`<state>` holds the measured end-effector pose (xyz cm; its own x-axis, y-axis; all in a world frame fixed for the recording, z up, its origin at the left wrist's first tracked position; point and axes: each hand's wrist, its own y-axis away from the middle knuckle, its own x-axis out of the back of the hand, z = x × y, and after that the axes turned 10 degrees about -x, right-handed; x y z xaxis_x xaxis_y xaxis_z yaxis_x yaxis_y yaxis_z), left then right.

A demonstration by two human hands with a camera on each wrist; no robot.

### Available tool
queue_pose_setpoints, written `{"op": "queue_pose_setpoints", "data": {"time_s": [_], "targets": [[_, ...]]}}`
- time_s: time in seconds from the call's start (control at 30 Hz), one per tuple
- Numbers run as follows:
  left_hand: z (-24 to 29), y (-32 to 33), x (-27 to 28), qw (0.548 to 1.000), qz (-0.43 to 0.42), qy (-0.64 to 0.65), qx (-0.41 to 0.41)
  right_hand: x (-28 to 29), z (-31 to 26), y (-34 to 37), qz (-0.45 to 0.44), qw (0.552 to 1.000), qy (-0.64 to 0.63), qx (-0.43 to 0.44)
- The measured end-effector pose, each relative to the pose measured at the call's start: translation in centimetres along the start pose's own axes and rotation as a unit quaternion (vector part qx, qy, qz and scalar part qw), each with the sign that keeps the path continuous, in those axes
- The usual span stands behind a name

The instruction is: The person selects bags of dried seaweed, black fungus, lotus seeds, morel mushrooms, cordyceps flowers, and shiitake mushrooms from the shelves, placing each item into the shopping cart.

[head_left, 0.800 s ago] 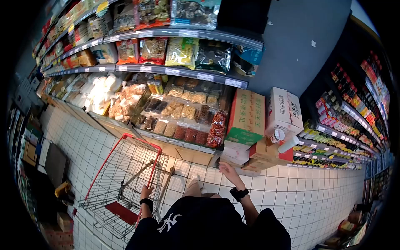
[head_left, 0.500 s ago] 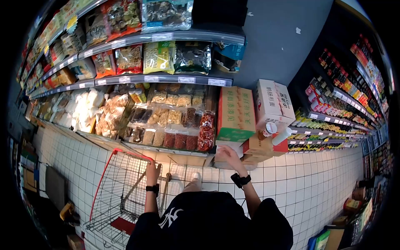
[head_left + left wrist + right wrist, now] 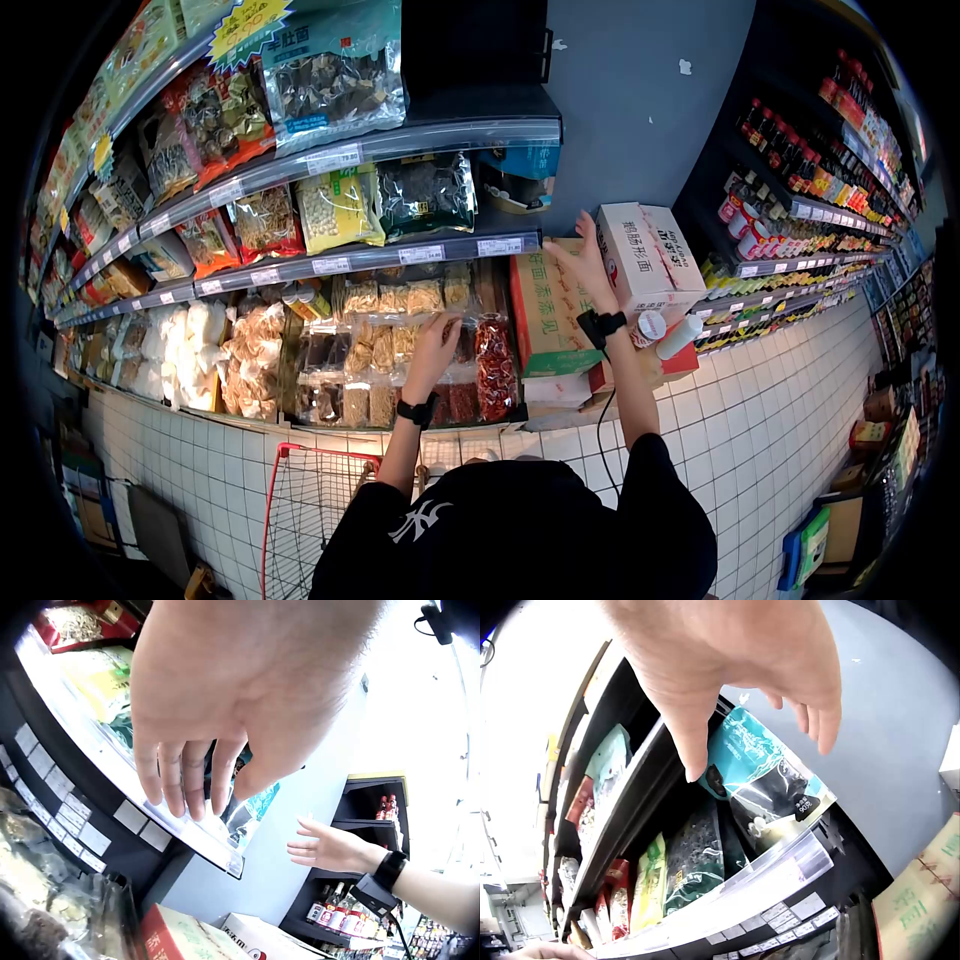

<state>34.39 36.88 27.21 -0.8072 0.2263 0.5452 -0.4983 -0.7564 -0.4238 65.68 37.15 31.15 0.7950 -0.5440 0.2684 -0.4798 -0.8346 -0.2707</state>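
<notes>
My right hand (image 3: 585, 270) is raised over the cartons at the shelf's end, thumb and fingers spread, holding nothing. In the right wrist view the same hand (image 3: 742, 667) hovers near a teal and black bag (image 3: 757, 761) standing at the end of the shelf; contact cannot be told. My left hand (image 3: 433, 352) is held up before the bins of packed dried goods, empty. The left wrist view shows its fingers loosely extended downward, the hand (image 3: 232, 697) in front of the shelf edge (image 3: 112, 761) with bags behind. The teal bag (image 3: 522, 178) also appears in the head view.
A green and tan carton (image 3: 555, 320) and a white carton (image 3: 650, 255) stand right of the bins, with a white-lidded jar (image 3: 651, 325) beside them. Bottle shelves (image 3: 800, 210) line the right. A red-rimmed wire cart (image 3: 310, 510) stands at lower left.
My left hand has let go of the cart rim and moved up and right. My right hand has risen toward the shelf's end, fingers spreading. The shelves appear closer.
</notes>
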Motion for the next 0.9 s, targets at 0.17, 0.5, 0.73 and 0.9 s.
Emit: {"op": "queue_pose_setpoints", "data": {"time_s": [0.17,0.5,0.73,0.9], "targets": [[-0.5,-8.6,-1.8,0.99,0.064,-0.009,-0.128,-0.8,-0.1,-5.1,-0.029,0.999,-0.024,-0.02],[-2.8,-21.8,-5.6,0.973,0.111,0.198,-0.043,-1.8,2.3,-13.7,-0.082,0.995,-0.046,-0.01],[-2.5,-26.6,-5.6,0.971,0.127,0.201,-0.04,-3.2,3.9,-17.6,-0.152,0.981,-0.116,0.028],[-2.9,-27.8,-5.9,0.972,0.081,0.218,-0.039,-3.7,2.5,-17.3,-0.15,0.98,-0.112,0.072]]}}
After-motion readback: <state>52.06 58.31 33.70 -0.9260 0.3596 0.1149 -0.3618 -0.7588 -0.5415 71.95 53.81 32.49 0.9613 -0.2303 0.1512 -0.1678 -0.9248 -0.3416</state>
